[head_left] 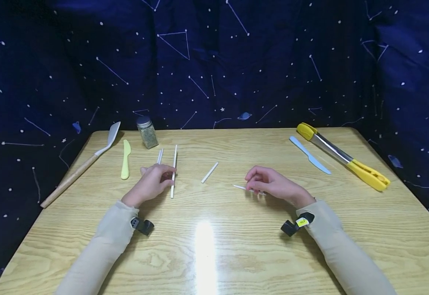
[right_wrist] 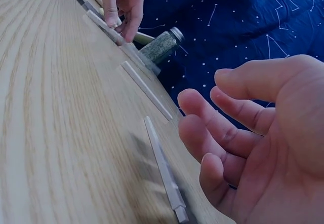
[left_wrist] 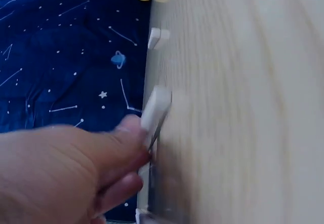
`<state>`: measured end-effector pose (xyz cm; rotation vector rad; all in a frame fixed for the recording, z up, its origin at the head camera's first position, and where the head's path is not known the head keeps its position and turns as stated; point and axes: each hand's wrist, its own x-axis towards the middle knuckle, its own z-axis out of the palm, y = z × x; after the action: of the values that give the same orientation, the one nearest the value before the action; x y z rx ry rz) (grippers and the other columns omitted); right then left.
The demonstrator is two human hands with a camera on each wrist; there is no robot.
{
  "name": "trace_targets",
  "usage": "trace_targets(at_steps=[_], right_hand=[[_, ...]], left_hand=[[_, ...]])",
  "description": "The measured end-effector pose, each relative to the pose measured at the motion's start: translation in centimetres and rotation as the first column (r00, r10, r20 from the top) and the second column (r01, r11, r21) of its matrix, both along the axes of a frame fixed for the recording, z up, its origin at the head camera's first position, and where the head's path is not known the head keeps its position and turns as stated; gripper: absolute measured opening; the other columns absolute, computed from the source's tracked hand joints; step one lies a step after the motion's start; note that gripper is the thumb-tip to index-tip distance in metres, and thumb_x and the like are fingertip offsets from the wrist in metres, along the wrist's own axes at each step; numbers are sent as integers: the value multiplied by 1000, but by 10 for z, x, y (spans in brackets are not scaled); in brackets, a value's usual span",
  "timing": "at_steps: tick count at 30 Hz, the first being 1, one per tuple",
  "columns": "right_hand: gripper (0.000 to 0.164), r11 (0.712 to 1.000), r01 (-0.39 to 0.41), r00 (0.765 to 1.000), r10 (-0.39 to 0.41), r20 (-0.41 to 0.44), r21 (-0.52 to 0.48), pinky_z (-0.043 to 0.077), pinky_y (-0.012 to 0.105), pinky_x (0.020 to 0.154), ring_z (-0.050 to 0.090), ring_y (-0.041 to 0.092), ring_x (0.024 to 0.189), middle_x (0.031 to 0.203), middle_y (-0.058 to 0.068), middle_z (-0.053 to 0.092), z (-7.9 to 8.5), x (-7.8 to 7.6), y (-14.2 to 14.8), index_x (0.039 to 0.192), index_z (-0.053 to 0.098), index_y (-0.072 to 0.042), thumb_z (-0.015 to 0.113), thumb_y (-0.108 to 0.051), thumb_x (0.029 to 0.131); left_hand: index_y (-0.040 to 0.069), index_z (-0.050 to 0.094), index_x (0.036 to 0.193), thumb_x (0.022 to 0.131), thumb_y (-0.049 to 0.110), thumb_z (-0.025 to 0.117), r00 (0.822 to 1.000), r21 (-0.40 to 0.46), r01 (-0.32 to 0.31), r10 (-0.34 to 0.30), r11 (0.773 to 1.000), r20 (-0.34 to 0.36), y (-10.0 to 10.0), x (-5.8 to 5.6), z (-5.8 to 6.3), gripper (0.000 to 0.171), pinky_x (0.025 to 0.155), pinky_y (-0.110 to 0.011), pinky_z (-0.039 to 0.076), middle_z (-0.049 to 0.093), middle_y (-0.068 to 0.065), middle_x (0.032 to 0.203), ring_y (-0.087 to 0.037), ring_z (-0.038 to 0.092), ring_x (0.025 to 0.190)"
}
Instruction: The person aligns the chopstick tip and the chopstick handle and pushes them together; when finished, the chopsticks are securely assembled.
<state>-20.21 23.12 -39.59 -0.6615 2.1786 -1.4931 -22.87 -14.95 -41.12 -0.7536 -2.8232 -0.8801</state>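
Note:
My left hand (head_left: pixel 151 182) pinches a long, thin white stick (head_left: pixel 175 157) between thumb and fingers, low over the table. The end of this stick (left_wrist: pixel 156 110) shows blurred past the thumb in the left wrist view. Just behind that hand are two more white sticks (head_left: pixel 160 156), partly hidden by it. Above another white stick (right_wrist: pixel 163 168) hovers my right hand (head_left: pixel 268 182), its fingers loosely bent and holding nothing. Between the two hands a short white stick (head_left: pixel 209 172) lies slanted on the wood.
At the left lie a wooden-handled spatula (head_left: pixel 79 174) and a pale yellow knife (head_left: pixel 125 159). A lidded jar of dried herbs (head_left: pixel 148 133) stands at the back. A blue knife (head_left: pixel 310 155) and yellow-ended tongs (head_left: pixel 341 155) lie right on the wooden table (head_left: pixel 251 254).

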Motion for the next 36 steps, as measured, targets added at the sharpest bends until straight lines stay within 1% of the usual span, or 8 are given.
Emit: trace_targets(at_steps=[5, 12, 19, 23, 26, 29, 32, 36], right_hand=[[23, 1000, 17, 1000, -17, 16, 24, 50, 26, 70, 59, 20, 78, 98, 24, 62, 0, 0, -3, 113, 47, 10, 50, -8, 99], [23, 997, 39, 999, -38, -10, 70, 50, 26, 68, 58, 19, 76, 97, 25, 62, 0, 1, -2, 113, 48, 10, 49, -8, 100], [20, 995, 50, 998, -47, -43, 90, 49, 25, 67, 57, 18, 75, 96, 23, 64, -3, -2, 1, 112, 49, 8, 48, -8, 100], [19, 993, 58, 997, -53, -60, 100, 50, 26, 68, 58, 17, 75, 94, 21, 63, -7, -4, 2, 110, 50, 8, 49, -8, 100], [17, 991, 70, 995, -61, -81, 115, 49, 25, 65, 56, 16, 73, 90, 19, 62, -9, -5, 5, 109, 51, 7, 49, -7, 99], [15, 987, 92, 992, -80, -93, 129, 47, 24, 63, 55, 15, 69, 86, 16, 60, -11, -7, 8, 107, 51, 6, 49, -6, 99], [15, 984, 102, 991, -88, -100, 149, 47, 24, 61, 54, 13, 67, 83, 13, 59, -13, -8, 10, 108, 52, 5, 50, -7, 99], [20, 981, 106, 990, -88, -112, 164, 44, 23, 59, 51, 11, 64, 79, 10, 58, -15, -10, 10, 113, 50, 6, 52, -8, 98]], left_hand=[[5, 72, 104, 80, 15, 77, 1000, -80, -27, 26, 996, -16, -1, 2, -1, 27, 76, -47, 22, 67, -9, 99, -25, 49, 84], [11, 70, 113, 83, 16, 75, 1000, -108, -16, 17, 994, 13, -3, 2, -4, 30, 75, -45, 20, 59, -6, 90, -24, 43, 82], [14, 71, 115, 85, 19, 73, 998, -98, -39, 43, 994, 36, -6, 0, -5, 31, 72, -39, 21, 50, -1, 77, -21, 40, 77], [14, 71, 116, 85, 20, 73, 997, -80, -52, 56, 995, 50, -9, -2, -7, 31, 70, -36, 22, 50, -2, 78, -21, 40, 77], [13, 70, 117, 85, 19, 72, 997, -61, -33, 37, 998, 64, -10, -3, -7, 32, 69, -36, 22, 50, -5, 80, -21, 38, 77], [13, 68, 120, 85, 18, 73, 998, -35, -34, 35, 999, 44, -9, -5, -7, 35, 69, -35, 22, 50, -6, 80, -21, 38, 77], [12, 68, 119, 84, 17, 74, 996, 8, -84, 84, 996, -9, -4, -5, -7, 35, 69, -36, 23, 49, -6, 78, -22, 40, 78], [8, 71, 107, 84, 15, 74, 980, 85, -176, 183, 981, -81, 9, -1, -7, 25, 68, -38, 26, 49, -5, 75, -24, 43, 77]])
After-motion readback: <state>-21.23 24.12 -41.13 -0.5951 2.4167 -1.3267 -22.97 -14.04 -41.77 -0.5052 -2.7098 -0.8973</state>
